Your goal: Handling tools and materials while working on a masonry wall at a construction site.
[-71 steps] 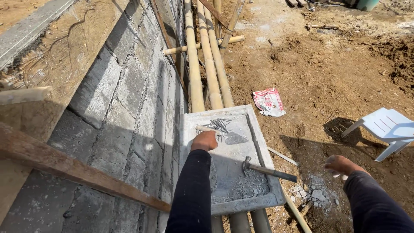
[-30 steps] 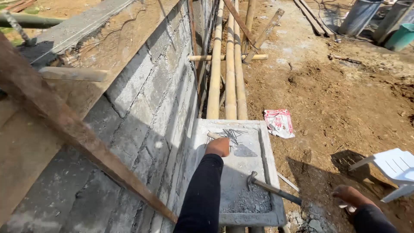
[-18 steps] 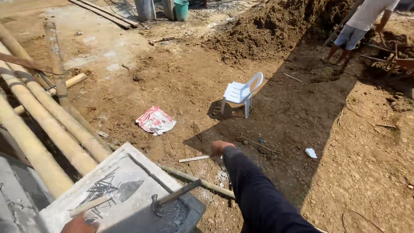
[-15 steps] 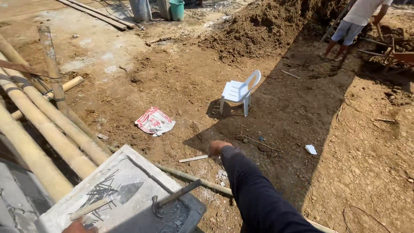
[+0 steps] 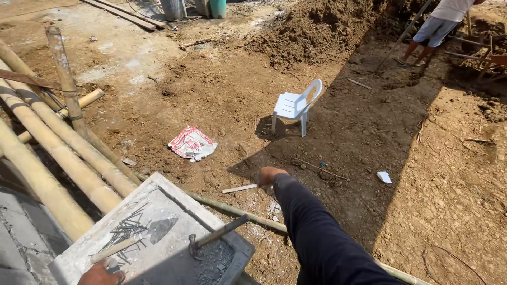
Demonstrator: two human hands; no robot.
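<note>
The grey mortar tray (image 5: 158, 198) sat at the lower left, propped on the bamboo poles (image 5: 58, 153) beside the block wall (image 5: 21, 248). On it lay a trowel (image 5: 134, 240) with a wooden handle and a loose heap of nails (image 5: 124, 229), and a claw hammer (image 5: 214, 237) rested in the tray's sunken end, head down in grey mortar. The left hand (image 5: 100, 274) touched the tray's near edge right by the trowel handle; only its knuckles showed at the frame's bottom (so I could not tell whether its fingers were curled on anything). The right hand (image 5: 269, 174), on a dark-sleeved arm, hung out over the dirt, clear of the tray, loosely curled and holding nothing, with a thin strip of wood (image 5: 240, 188) lying on the ground below it.

Farther out, a crumpled red and white bag (image 5: 191, 143) lay on the earth, and a white plastic chair (image 5: 296, 105) stood at the edge of a long shadow. Beyond it rose a mound of soil (image 5: 317, 26), and a person (image 5: 438, 26) in shorts stood at the top right with a long-handled tool.
</note>
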